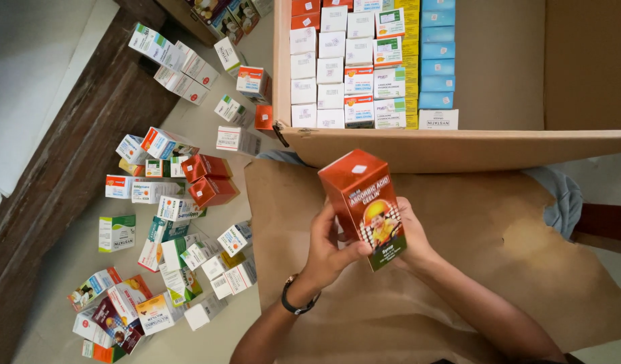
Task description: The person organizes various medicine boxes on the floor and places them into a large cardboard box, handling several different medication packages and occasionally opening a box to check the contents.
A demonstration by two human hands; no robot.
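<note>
Both hands hold one tall orange medicine carton [363, 202] upright over a brown cardboard flap [499, 229]. My left hand [327, 253], with a dark watch at the wrist, grips its left side, thumb across the lower front. My right hand [413, 236] wraps around the carton's right side and back. Just beyond the carton stands an open cardboard box [418, 145] with small cartons packed in neat rows along its left half.
Many loose medicine cartons [179, 209] lie scattered on the floor to the left, among them two orange ones [209, 178]. A dark wooden ledge [68, 168] runs diagonally along the far left. The box's right half [502, 64] shows bare bottom.
</note>
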